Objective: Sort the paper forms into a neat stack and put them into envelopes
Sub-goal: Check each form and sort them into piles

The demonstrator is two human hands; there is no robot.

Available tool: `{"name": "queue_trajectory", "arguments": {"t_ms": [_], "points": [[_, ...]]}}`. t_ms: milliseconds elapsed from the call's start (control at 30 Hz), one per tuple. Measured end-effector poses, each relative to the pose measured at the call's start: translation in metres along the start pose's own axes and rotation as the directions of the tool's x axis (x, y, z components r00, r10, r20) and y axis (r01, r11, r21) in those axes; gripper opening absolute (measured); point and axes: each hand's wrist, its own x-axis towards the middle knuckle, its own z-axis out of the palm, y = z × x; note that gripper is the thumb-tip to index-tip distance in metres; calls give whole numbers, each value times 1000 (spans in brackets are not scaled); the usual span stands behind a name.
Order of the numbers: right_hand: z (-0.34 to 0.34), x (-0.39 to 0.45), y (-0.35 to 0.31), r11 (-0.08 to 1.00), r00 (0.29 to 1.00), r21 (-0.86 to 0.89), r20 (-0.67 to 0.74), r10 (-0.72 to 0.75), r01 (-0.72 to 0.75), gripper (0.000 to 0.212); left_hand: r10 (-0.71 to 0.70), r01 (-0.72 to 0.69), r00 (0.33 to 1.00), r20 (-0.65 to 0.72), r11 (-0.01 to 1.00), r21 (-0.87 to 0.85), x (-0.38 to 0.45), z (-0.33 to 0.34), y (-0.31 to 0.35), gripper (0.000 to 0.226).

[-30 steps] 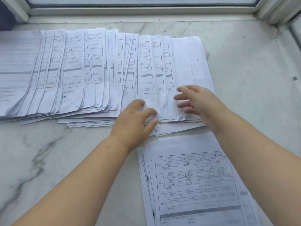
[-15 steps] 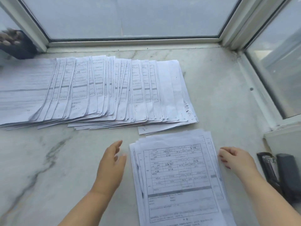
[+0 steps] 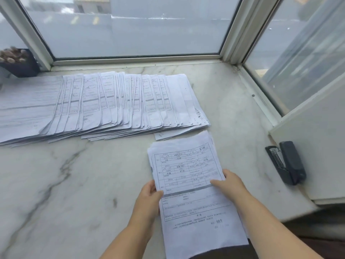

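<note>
A stack of printed paper forms (image 3: 186, 165) is lifted at its near end above the marble sill. My left hand (image 3: 149, 197) grips its left edge, thumb on top. On the right edge my right hand (image 3: 230, 184) holds it the same way, thumb lying across the top sheet. Behind it, a long fanned row of several more forms (image 3: 104, 103) lies flat across the sill from the far left to the middle. No envelope is in view.
A dark grey stapler (image 3: 288, 162) lies on the marble sill (image 3: 74, 184) to the right, beside a white wall ledge (image 3: 317, 146). Window frames (image 3: 130, 59) close off the back and right. A dark pot (image 3: 18, 64) stands at the back left corner.
Both hands left the fanned row, came back to the near stack and took hold of its two side edges. The stack's near end has lifted off the sill.
</note>
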Motion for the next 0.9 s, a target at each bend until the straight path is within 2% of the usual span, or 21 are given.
{"name": "queue_trajectory", "arguments": {"t_ms": [100, 133, 167, 233, 267, 300, 367, 433, 467, 533, 600, 633, 700, 733, 800, 900], "points": [[-15, -7, 7, 978, 997, 197, -30, 71, -64, 27, 22, -20, 995, -102, 1000, 19, -9, -7, -2, 45], [-18, -9, 9, 967, 994, 232, 0, 105, -103, 29, 31, -30, 996, -89, 999, 12, -15, -7, -2, 36], [-20, -9, 8, 973, 994, 203, 52, 99, -108, 30, 30, -30, 999, -29, 1000, -1, -20, -5, -1, 29], [-17, -8, 7, 997, 984, 73, 178, -7, -6, 29, 2, -4, 996, 86, 1000, 25, -22, 1, -3, 33], [-14, -8, 8, 998, 982, 58, 182, -48, 38, 29, 4, -10, 995, 96, 998, 57, -20, 4, -7, 37], [-13, -7, 12, 993, 982, 113, 182, -55, 34, 31, 25, -31, 997, 72, 996, 84, -16, 6, -11, 41], [-14, -7, 25, 951, 978, 307, 206, -37, -29, 39, 79, -69, 995, -65, 986, 149, -10, 5, -17, 51], [-22, -15, 32, 890, 967, 455, 236, -97, -22, 42, 112, -80, 981, -159, 977, 198, -14, 5, -21, 68], [-26, -20, 33, 860, 955, 511, 251, -156, 6, 43, 120, -91, 981, -153, 978, 187, -18, 6, -22, 78], [-37, -33, 24, 773, 915, 630, 266, -302, 72, 44, 131, -126, 991, -41, 986, 112, -25, 6, -19, 96], [-50, -45, 8, 695, 870, 702, 239, -432, 153, 43, 174, -173, 976, 133, 985, -20, -31, 7, -11, 87], [-56, -50, -3, 672, 844, 710, 214, -491, 211, 42, 230, -223, 965, 125, 972, -68, -36, 9, -3, 74], [-70, -65, -28, 637, 780, 693, 173, -601, 337, 37, 389, -390, 921, -29, 915, -106, -49, 12, 19, 44], [-76, -72, -39, 617, 741, 677, 156, -653, 401, 34, 475, -483, 875, -90, 870, -99, -55, 13, 30, 35], [-85, -86, -58, 564, 681, 664, 111, -724, 491, 33, 606, -618, 782, -146, 784, -58, -66, 12, 49, 31], [-81, -91, -64, 540, 646, 640, 88, -758, 546, 34, 667, -682, 714, -213, 731, 5, -72, 3, 57, 33]]}}
